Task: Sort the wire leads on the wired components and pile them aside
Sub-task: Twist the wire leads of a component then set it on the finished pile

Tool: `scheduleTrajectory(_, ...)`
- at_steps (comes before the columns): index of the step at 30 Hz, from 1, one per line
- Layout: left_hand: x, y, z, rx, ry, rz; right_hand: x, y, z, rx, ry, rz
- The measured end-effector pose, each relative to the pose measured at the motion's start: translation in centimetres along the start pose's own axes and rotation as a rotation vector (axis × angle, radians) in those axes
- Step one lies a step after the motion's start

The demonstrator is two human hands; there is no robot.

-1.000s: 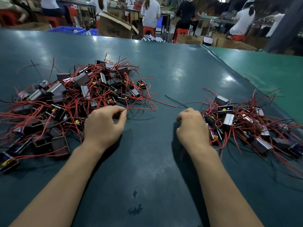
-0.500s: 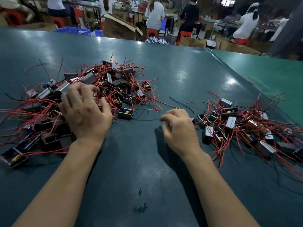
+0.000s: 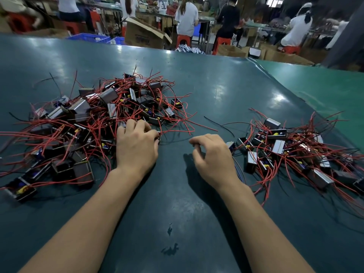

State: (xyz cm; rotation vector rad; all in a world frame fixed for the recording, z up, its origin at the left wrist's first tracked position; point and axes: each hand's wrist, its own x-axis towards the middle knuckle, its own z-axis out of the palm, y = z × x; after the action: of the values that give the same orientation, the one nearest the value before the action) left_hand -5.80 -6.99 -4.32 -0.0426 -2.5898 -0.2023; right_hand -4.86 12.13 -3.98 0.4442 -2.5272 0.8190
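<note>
Left hand [image 3: 137,148] pinching a part at left pile [image 3: 94,123] edge, right hand [image 3: 212,156] loosely curled, empty; tangled leads [image 3: 177,123] may drag neighbours along.

Red wire leads [image 3: 178,125] (a few black) on teal table [image 3: 216,91].

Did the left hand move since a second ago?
Yes. The left hand went up onto the big pile, then came back to its near right edge.
</note>
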Motion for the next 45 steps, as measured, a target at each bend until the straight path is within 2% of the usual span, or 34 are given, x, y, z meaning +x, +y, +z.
scheduleTrajectory(2, -0.3, 0.2, -0.2, -0.14, 0.05, 0.05, 0.0, -0.1, 0.1, 0.053, -0.03, 0.007)
scheduleTrajectory(4, -0.8, 0.8, -0.3, -0.312, 0.067, 0.204, -0.1, -0.5, 0.3, 0.165, -0.107, 0.011)
scheduleTrajectory(6, -1.2, 1.4, -0.5, -0.533, 0.018, 0.299, -0.1, -1.0, 0.2, 0.298, -0.167, 0.053)
scheduleTrajectory(8, -1.1, 1.5, -0.8, -0.721, 0.002, 0.269, 0.1, -0.8, 0.0, 0.327, -0.139, 0.076)
scheduleTrajectory(11, -1.0, 1.2, -1.5, -0.839, 0.064, 0.174, 0.3, -0.1, -0.6, 0.269, -0.124, 0.078)
scheduleTrajectory(12, -1.0, 1.0, -1.7, -0.813, 0.103, 0.17, 0.3, 0.0, -0.6, 0.277, -0.144, 0.088)
scheduleTrajectory(14, -0.8, 0.6, -2.1, -0.604, 0.218, 0.157, 0.3, 0.1, -0.7, 0.31, -0.127, 0.117)
scheduleTrajectory(16, -0.6, -0.4, -2.5, -0.381, 0.256, 0.031, 0.6, 0.3, -1.0, 0.336, -0.003, 0.162)
scheduleTrajectory(17, -0.5, -1.0, -2.7, -0.307, 0.203, -0.061, 0.7, 0.5, -1.3, 0.345, 0.079, 0.19)
scheduleTrajectory(19, -0.4, -2.0, -2.6, -0.16, -0.001, -0.22, 1.0, 0.9, -1.9, 0.398, 0.225, 0.242)
scheduleTrajectory(21, -0.4, -2.2, -2.5, -0.064, -0.159, -0.259, 1.2, 1.2, -2.4, 0.49, 0.295, 0.285)
scheduleTrajectory(23, -0.4, -2.0, -2.3, -0.017, -0.199, -0.24, 1.3, 1.2, -2.4, 0.509, 0.267, 0.3)
scheduleTrajectory(26, -0.5, -1.6, -2.1, -0.012, -0.148, -0.221, 0.9, 1.2, -2.0, 0.35, 0.12, 0.217)
scheduleTrajectory(30, -0.6, -0.9, -2.5, -0.274, 0.018, -0.111, 0.7, 1.2, -1.9, 0.19, 0.029, 0.119)
scheduleTrajectory(33, -0.7, -0.4, -2.6, -0.366, 0.105, 0.018, 0.8, 1.4, -2.1, 0.129, -0.012, 0.11)
scheduleTrajectory(36, -0.7, -0.3, -2.3, -0.432, 0.054, 0.043, 0.7, 1.2, -2.2, 0.142, -0.052, 0.105)
scheduleTrajectory(40, -0.6, -0.4, -2.1, -0.474, 0.075, -0.051, 0.7, 1.2, -2.2, 0.169, -0.037, 0.115)
scheduleTrajectory(43, -0.7, -0.8, -1.7, -0.327, -0.114, -0.061, 0.7, 1.3, -2.2, 0.183, -0.033, 0.141)
scheduleTrajectory(45, -0.8, -0.8, -1.6, -0.328, -0.181, -0.039, 0.6, 1.3, -2.1, 0.175, -0.042, 0.141)
